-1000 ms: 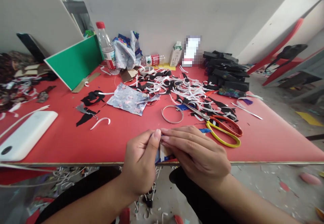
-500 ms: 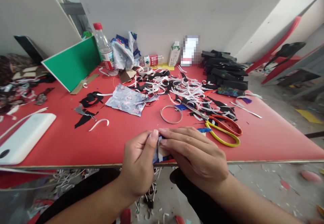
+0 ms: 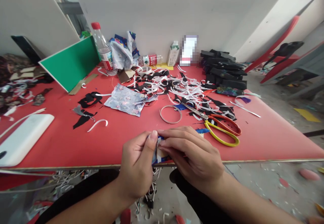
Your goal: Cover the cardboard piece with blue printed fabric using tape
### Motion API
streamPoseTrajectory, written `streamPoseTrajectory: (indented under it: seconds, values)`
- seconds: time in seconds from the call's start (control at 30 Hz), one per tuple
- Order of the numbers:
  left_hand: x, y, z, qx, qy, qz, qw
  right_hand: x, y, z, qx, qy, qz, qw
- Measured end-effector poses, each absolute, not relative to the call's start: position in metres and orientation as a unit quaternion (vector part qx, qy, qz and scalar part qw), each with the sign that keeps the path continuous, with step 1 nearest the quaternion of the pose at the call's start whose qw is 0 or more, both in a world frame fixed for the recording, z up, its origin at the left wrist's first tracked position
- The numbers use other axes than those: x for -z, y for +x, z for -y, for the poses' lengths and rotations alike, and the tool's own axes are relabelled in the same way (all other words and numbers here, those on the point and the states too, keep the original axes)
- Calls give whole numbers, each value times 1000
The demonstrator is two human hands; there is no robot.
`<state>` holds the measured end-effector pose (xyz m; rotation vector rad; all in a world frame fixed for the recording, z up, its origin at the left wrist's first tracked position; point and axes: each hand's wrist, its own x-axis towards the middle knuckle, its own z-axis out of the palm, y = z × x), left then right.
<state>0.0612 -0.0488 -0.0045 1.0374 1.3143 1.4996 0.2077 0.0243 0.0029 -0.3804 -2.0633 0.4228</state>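
Both of my hands meet at the front edge of the red table. My left hand pinches a small piece of blue fabric with white and tan card between thumb and fingers. My right hand lies over the same piece from the right, its fingers closed on it. Most of the piece is hidden under my fingers. Just beyond my right hand lie scissors with one yellow and one orange handle loop, and a thin ring lies flat on the table.
White and black strip offcuts litter the table's middle beside a patterned cloth scrap. A black stack stands at the back right, a bottle and green board back left, a white slab front left.
My right fingers have curled more tightly over the small piece and both hands shifted slightly left. The view has drifted a little.
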Motion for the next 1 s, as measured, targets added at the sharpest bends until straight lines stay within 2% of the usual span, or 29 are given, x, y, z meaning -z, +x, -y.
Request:
streamPoseTrajectory:
  seconds: [1.0]
  values:
    - [12, 62, 49, -609, 416, -520, 431, 4, 209, -23, -186, -151, 844, 480]
